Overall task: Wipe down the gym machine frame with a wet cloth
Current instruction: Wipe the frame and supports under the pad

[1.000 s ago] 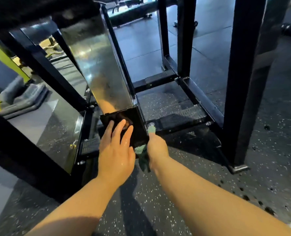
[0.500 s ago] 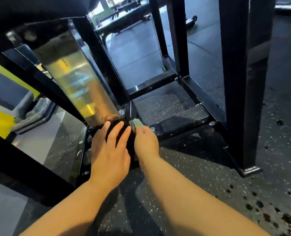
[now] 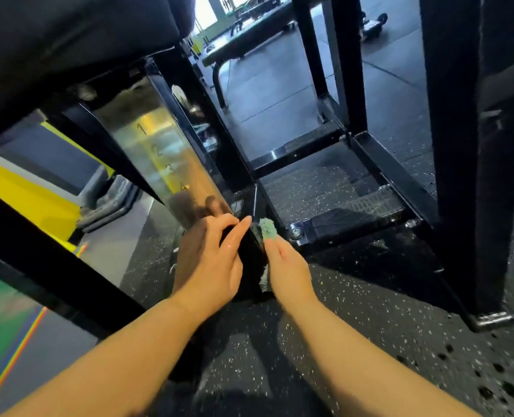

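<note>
A shiny chrome post (image 3: 156, 152) marked with numbers slopes down from the black seat pad into a black base sleeve (image 3: 249, 257) of the gym machine frame. My left hand (image 3: 210, 263) rests on the front of that sleeve with fingers stretched up to the chrome. My right hand (image 3: 289, 269) presses a green cloth (image 3: 268, 231) against the sleeve's right side; only the cloth's tip above the fingers and a scrap below the palm show.
A thick black upright (image 3: 472, 145) stands to the right on a metal foot (image 3: 493, 319). Black floor rails (image 3: 355, 218) form a rectangle behind the post. The speckled rubber floor (image 3: 370, 341) has dark wet spots at the right. A yellow bench (image 3: 24, 200) sits at the left.
Both hands slid up the base sleeve toward the chrome post. The view tilted up, showing more of the numbered post and the seat pad.
</note>
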